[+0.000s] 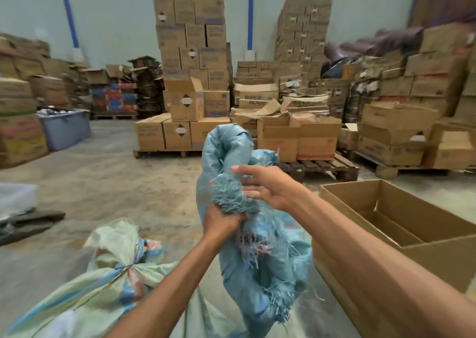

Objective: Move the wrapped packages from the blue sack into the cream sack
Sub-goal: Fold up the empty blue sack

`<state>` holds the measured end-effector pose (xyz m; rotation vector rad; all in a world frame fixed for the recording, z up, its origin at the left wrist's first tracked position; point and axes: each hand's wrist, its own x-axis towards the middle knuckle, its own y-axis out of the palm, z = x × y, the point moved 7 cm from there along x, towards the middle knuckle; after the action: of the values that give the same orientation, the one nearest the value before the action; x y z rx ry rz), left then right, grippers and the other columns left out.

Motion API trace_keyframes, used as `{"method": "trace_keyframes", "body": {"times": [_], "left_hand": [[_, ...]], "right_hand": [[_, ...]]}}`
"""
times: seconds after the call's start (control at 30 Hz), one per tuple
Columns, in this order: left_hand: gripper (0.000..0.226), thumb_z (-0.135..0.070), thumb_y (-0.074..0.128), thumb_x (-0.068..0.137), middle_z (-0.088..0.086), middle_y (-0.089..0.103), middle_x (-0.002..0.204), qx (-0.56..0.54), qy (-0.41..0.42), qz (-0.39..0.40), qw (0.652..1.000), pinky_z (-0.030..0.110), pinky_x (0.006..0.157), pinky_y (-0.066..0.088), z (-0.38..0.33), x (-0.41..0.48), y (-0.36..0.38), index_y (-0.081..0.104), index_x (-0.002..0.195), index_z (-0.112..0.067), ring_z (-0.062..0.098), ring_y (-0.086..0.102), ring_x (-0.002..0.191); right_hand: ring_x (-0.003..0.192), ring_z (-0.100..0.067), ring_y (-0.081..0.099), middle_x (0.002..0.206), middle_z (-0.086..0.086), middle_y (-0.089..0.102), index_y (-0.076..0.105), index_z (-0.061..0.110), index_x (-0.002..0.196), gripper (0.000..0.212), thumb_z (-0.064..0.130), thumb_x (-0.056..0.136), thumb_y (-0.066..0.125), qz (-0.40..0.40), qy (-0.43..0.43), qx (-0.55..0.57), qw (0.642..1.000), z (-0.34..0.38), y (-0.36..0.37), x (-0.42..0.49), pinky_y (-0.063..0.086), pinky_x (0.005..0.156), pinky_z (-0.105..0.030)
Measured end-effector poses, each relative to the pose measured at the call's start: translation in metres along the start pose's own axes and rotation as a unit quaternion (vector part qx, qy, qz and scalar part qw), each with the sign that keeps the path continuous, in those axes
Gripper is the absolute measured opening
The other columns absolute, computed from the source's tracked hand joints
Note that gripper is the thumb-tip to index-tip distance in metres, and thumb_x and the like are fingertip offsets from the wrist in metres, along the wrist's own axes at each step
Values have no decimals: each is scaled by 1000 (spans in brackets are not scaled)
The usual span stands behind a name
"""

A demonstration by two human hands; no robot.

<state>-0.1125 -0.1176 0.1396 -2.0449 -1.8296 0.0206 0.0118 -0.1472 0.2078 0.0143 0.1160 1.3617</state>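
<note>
The blue woven sack (pixel 231 162) is crumpled and limp, held up in front of me with frayed threads hanging from its edge. My left hand (pixel 221 219) grips a bunch of its fabric from below. My right hand (pixel 268 185) lies against the sack's right side with fingers straight. The cream sack (pixel 103 281) lies on the floor at the lower left, its neck tied with string and its body bulging. No wrapped packages are visible.
An open cardboard box (pixel 401 216) stands on the floor at my right. Stacks of cartons on wooden pallets (pixel 319 165) fill the back. A grey plastic tub (pixel 65 129) is at the left. Sandy concrete floor (pixel 116 178) stretches ahead.
</note>
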Motion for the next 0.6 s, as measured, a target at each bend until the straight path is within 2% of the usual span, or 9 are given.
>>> {"method": "trace_keyframes", "body": {"times": [0.07,0.13,0.2,0.23,0.33,0.37,0.43,0.53,0.6], "left_hand": [[49,-25,85,61,-1,75,105,-70,-87,-23,994,32,78,56,23,10,-13,74,108,-21,20,69,93],[37,-16,82,62,7,76,89,-172,-153,-16,973,30,65,54,38,17,-24,75,98,-12,24,70,77],[16,-13,73,69,13,72,67,-269,-206,21,941,32,53,55,41,20,-28,72,83,-4,28,68,58],[15,-15,64,80,14,68,58,-292,-227,56,927,32,44,54,39,17,-28,70,74,-2,29,65,47],[51,-19,44,97,11,68,60,-335,-204,105,914,31,52,52,42,21,-33,74,58,-9,21,66,45],[48,-16,42,100,13,69,68,-337,-179,117,917,32,57,53,41,22,-34,75,66,-7,21,68,52],[35,-9,37,103,20,67,83,-302,-132,121,936,33,62,56,42,25,-33,67,87,2,24,67,64],[32,-5,38,103,29,66,97,-155,-100,144,972,43,85,56,45,24,-20,62,83,2,27,62,77],[26,-8,45,101,11,66,90,-36,-57,231,971,31,90,53,38,9,1,66,94,7,19,62,80]], "right_hand": [[83,-20,76,97,-5,77,75,12,106,30,31,82,79,-47,-99,-113,988,14,-13,-4,63,80,-40],[79,-9,73,86,9,76,77,23,95,22,41,83,73,-199,-230,-280,910,32,-41,-14,61,75,-33],[99,-9,68,102,11,73,72,30,105,38,57,79,68,-297,-250,-379,840,32,-66,-18,56,85,-33],[115,-16,62,120,6,68,65,31,120,58,68,75,65,-296,-202,-393,847,19,-79,-7,52,95,-37],[136,-29,47,153,-5,44,37,27,152,121,90,54,66,-163,23,-209,964,-39,-102,16,42,110,-50],[135,-30,50,151,-7,47,43,26,150,115,87,57,70,-70,73,-91,991,-54,-96,19,42,111,-51],[129,-31,57,137,-12,61,63,20,136,83,75,75,67,71,90,66,991,-59,-75,7,40,113,-51],[126,-33,59,131,-16,65,65,13,132,72,65,84,64,136,44,118,983,-50,-51,-7,39,114,-49],[123,-33,61,129,-17,66,64,10,132,69,56,81,71,155,29,113,981,-45,-35,-13,43,111,-49]]}}
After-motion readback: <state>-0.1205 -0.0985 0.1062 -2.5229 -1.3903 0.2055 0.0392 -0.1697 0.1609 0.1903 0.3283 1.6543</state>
